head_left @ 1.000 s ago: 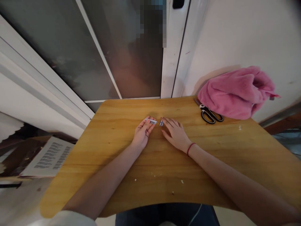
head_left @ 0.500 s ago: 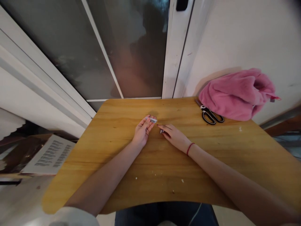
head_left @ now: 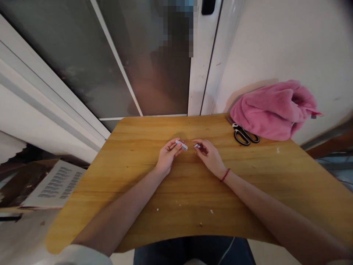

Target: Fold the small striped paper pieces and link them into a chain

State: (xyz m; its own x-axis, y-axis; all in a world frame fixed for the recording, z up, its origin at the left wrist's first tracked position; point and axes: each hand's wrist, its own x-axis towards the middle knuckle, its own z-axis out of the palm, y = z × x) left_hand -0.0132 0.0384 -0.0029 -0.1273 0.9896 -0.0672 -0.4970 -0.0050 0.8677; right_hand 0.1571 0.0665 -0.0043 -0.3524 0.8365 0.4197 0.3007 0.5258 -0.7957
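Note:
My left hand (head_left: pixel 166 156) pinches a small whitish rectangular piece (head_left: pixel 181 145) between thumb and fingers, above the middle of the wooden table. Facing it across a short gap, my right hand (head_left: pixel 210 154), with a red cord at the wrist, grips a smaller white-and-dark piece (head_left: pixel 196 146) at its fingertips. The two pieces are apart. Both are too small for me to tell their kind, and fingers cover part of each.
Black-handled scissors (head_left: pixel 246 137) lie at the back right, partly under a pink plush cloth item (head_left: pixel 271 110) against the wall. White crumbs dot the table (head_left: pixel 132 217) near its front edge. An open cardboard box (head_left: pixel 59 184) stands at the left, below the table.
My right hand has turned and lifted slightly, so its piece shows more. The piece in my left hand has tilted, its right end now lower. The view has shifted a little.

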